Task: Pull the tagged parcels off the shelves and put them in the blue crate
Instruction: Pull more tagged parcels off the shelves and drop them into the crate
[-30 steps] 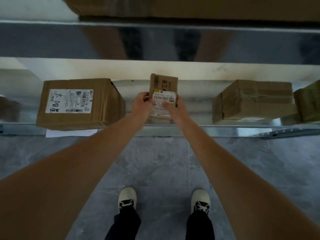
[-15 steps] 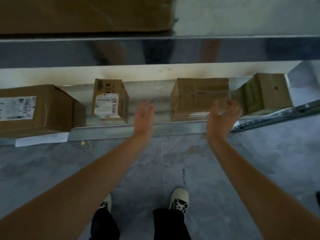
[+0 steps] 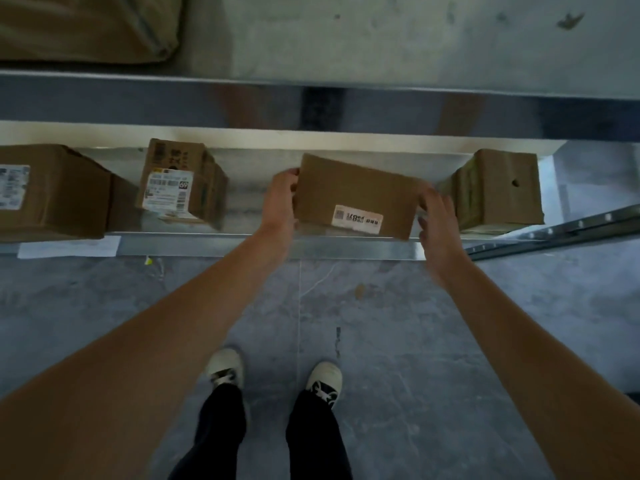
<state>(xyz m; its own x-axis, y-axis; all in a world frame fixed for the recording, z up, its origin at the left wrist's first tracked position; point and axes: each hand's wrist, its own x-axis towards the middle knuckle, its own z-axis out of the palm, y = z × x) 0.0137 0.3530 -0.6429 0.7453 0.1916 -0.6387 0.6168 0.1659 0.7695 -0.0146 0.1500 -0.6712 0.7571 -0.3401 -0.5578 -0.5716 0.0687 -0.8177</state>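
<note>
Seen from above, looking down past a person's own body. Nearest the viewer, two pale canvas shoes with dark laces (image 3: 273, 374) stand on a grey stone-patterned floor (image 3: 398, 341), below black trouser legs. Two bare forearms stretch forward toward a low, shiny metal shelf (image 3: 207, 245).

At the shelf's front edge, toward its right half, both hands hold a brown rectangular cardboard parcel (image 3: 353, 192), tilted so its right end dips lower. A small white barcode label (image 3: 357, 218) sits near its lower right corner. The left hand (image 3: 280, 199) grips the parcel's left end, fingers curled round its upper corner. The right hand (image 3: 438, 216) lies against the right end with fingers bent toward the cardboard; motion blur hides how firmly they close.

Left of the held parcel, a narrow upright brown cardboard box with a white shipping label (image 3: 180, 183) stands on the shelf. Further left, at the shelf's left end, sits a wide brown cardboard box with a white printed label (image 3: 52, 192). A white paper slip (image 3: 69, 246) is stuck on the shelf's front lip below it. Just beside the right hand, at the shelf's right end, sits a brown cardboard box with a small round hole (image 3: 498, 190).

Farthest off, an upper metal shelf (image 3: 381, 46) carries part of a large brown carton (image 3: 86, 26) at its left end.
</note>
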